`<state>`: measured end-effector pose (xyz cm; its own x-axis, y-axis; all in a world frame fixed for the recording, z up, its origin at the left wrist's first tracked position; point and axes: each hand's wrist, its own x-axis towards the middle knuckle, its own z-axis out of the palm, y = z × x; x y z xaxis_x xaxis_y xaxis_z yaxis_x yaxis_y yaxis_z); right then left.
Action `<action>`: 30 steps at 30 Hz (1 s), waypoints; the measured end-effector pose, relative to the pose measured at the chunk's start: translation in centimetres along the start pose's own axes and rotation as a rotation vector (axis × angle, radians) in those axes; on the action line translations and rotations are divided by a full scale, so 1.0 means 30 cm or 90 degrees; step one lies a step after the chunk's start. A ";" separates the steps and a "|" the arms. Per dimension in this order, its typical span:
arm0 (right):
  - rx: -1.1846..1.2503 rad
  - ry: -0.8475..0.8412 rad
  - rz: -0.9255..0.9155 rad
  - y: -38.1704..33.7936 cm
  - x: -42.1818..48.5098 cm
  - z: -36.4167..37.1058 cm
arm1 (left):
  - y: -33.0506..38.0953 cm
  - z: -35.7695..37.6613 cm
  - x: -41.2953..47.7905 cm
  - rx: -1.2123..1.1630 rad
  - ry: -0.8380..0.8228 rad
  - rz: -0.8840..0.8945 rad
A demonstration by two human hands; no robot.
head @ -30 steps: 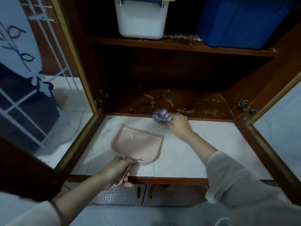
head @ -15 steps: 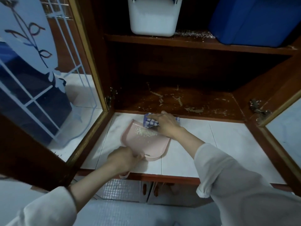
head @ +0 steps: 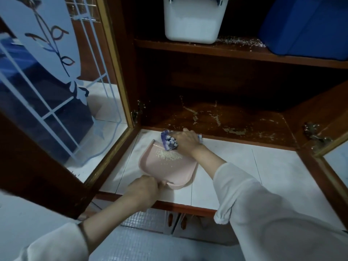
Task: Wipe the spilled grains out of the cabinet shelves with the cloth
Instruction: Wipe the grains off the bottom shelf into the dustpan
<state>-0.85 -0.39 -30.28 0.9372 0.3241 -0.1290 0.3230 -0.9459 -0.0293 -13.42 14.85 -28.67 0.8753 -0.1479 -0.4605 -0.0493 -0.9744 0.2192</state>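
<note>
A second ago my right hand (head: 185, 141) had the cloth (head: 169, 143) at the shelf edge, to the right of the dustpan (head: 169, 170) and apart from it. Now the cloth sits at the pan's open lip, bunched under my curled fingers and sticking out on both sides of them. The grains (head: 168, 156) lie in a pale patch just inside the pan, as half a second ago. My left hand (head: 143, 191) still wraps tightly round the pan's handle, and the pan lies flat on the tiled ledge (head: 273, 166). Streaks of grain remain on the lower shelf (head: 235, 119), and more are scattered on the upper shelf (head: 226, 51) between the white tub (head: 192, 21) and the blue container (head: 305, 25).
</note>
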 end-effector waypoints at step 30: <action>0.389 0.118 0.378 0.469 -0.436 0.009 | 0.108 -0.004 0.143 0.122 0.009 0.110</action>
<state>-8.61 -17.94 -29.27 0.9519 -0.2780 -0.1291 -0.3025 -0.7839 -0.5422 -9.76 11.07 -29.82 0.8524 -0.3144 -0.4177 -0.2883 -0.9492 0.1262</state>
